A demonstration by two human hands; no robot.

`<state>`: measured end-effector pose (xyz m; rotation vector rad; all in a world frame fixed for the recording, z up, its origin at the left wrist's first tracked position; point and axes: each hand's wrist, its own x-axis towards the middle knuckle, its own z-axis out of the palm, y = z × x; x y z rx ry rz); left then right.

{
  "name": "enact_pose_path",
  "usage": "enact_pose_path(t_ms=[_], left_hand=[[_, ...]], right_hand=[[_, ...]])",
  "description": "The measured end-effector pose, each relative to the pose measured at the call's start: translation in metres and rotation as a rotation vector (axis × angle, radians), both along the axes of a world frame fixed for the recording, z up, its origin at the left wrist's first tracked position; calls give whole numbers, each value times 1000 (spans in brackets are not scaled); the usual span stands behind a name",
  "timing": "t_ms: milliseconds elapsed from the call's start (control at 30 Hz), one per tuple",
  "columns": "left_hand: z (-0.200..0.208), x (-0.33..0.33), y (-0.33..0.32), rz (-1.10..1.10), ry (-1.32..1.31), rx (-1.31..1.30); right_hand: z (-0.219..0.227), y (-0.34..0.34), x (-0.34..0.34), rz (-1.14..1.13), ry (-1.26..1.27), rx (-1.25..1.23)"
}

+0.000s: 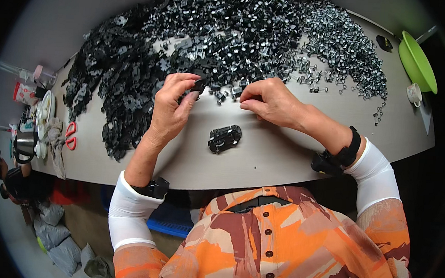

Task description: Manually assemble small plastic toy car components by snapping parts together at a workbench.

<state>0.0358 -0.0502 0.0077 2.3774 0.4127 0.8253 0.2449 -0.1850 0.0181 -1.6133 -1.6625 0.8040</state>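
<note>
Beside basin [417,63], mug [413,93], contents unclear; left hand [171,103] holds black part [199,84].

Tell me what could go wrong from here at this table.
The small black part pinched in the left hand might slip. The right hand, close to the heap of loose pieces, could scatter some. The black car-shaped piece, lying between the forearms, might get bumped.

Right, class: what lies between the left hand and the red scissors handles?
In the head view, part of the heap of flat black plastic pieces, then a strip of grey tabletop beside the red scissors handles.
</note>
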Motion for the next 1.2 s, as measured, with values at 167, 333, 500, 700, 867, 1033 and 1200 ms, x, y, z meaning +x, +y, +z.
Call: enact_pose_path(t_ms=[167,333,500,700,867,1033,1200], left_hand=[[8,19,4,-161,-138,-1158],[-1,33,8,-202,-60,-1332],[-4,44,1,-172,0,-1233],[-4,44,-15,-18,-41,-100],[2,64,-32,-135,-61,516],[2,55,-38,-80,53,523],[6,50,-33,-159,72,631]], right_hand=[[-4,-21,48,-176,-25,0],[0,-43,96,-382,-61,-115],[0,-67,134,-496,-108,-134],[13,-50,112,-552,318,-320],[12,-13,18,-96,751,-378],[-10,-3,15,-45,1122,-387],[-19,-6,11,104,1359,-419]])
